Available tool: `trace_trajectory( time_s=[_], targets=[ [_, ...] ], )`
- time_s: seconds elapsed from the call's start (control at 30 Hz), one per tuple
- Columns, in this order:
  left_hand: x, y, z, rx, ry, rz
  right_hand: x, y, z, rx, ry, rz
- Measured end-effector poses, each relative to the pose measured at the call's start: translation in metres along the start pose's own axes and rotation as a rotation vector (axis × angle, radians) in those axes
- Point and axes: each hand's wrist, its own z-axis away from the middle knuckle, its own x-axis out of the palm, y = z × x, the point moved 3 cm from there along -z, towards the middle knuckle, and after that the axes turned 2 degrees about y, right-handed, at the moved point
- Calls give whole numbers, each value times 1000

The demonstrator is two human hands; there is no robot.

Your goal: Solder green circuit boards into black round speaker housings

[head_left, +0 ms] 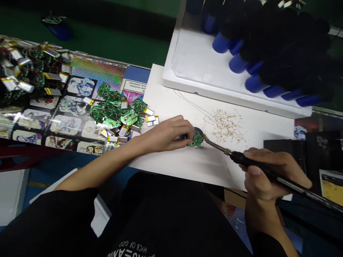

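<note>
Green PCB (pixel 197 139) in left hand (pixel 166 135), soldering iron (pixel 241 159) in right hand (pixel 268 175).

One camera sits on the person's head, facing forward and down, and looks from near above at the left hand (pixel 162 135), right hand (pixel 264 174) and counter (pixel 171 167).

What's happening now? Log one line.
left hand: round green circuit board | right hand: black soldering iron, tip at board | nearby: green boards, silver batteries
</note>
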Motion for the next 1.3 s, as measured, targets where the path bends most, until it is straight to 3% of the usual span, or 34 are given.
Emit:
trace_trajectory(
  time_s=[0.1, 0.23, 0.4, 0.57, 0.9, 1.07, 1.3],
  targets=[
    [0, 0, 0, 0, -2, 1, 1, -6, 2, 3, -27, -33],
    [0, 0, 0, 7, -1, -5, 18, -19, 0, -23, 28, -87],
    [0, 1, 0, 6, 6, -18, 50, -18, 7, -111, -170, 74],
    [0, 1, 0, -20, -7, -19, 71, -10, 12, -174, -212, 138],
    [7, 1, 1, 58, 74, -123, 66, -8, -4, -243, -306, 143],
    [9, 3, 2, 83, 95, -119, 69, -14, -1, -201, -199, 62],
    [12, 1, 3, 63, 74, -89, 83, -21, 6, -206, -142, 189]
  ],
)
